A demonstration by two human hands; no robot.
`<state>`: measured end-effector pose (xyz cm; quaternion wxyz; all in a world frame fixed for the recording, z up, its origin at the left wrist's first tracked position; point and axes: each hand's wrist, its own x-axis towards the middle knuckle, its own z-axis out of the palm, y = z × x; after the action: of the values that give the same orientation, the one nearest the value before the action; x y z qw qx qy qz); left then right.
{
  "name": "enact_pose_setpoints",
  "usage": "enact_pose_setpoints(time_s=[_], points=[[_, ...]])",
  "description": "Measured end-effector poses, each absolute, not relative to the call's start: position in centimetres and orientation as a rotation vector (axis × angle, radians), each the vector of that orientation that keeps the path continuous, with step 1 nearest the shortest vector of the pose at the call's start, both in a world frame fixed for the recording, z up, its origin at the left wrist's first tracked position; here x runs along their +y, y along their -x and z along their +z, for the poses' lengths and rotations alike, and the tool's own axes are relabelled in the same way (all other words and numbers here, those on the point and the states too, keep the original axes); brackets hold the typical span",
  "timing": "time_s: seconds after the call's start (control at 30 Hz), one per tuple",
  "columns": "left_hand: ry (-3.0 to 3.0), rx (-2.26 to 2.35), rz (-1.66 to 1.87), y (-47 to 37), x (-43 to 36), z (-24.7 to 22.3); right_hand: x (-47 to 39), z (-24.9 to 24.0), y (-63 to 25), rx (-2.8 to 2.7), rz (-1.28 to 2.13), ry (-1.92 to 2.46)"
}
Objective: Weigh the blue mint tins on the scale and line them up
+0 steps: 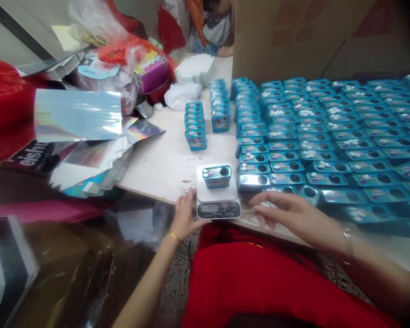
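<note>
A small blue tin (217, 176) with a dark round spot and a few white pieces on its top stands on a white scale (219, 206) at the table's front edge. My left hand (185, 216) is open at the scale's left front corner, its fingers spread and nothing in it. To the right of the scale, my right hand (289, 210) is slightly blurred, its fingers curled around small white pieces (268, 204). It is beside the front of many rows of blue tins (324, 178), several with white pieces on top.
Two short rows of blue tins (196, 139) stand behind the scale. Shiny sheets (78, 116), plastic bags and a purple box (152, 75) crowd the left. A large cardboard box (314, 41) is behind the tins. Another person (218, 27) is at the back.
</note>
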<state>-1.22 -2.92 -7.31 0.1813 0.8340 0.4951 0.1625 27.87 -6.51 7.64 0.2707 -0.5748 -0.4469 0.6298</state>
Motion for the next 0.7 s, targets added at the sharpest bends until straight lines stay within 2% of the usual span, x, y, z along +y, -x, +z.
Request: enact_pose_setpoints(time_s=[0.13, 0.4, 0.7], points=[[-2.345, 1.332, 0.475, 1.8, -1.2, -7.1, -1.9, 8.1, -26.0, -1.385, 1.503, 1.617], [-2.316, 1.243, 0.746, 2.7, 1.0, -5.1, 5.6, 8.5, -22.1, -2.096, 0.774, 1.84], [-2.514, 1.051, 1.082, 0.1, 4.4, -0.9, 5.0, 8.1, -21.5, -2.062, 0.625, 1.85]])
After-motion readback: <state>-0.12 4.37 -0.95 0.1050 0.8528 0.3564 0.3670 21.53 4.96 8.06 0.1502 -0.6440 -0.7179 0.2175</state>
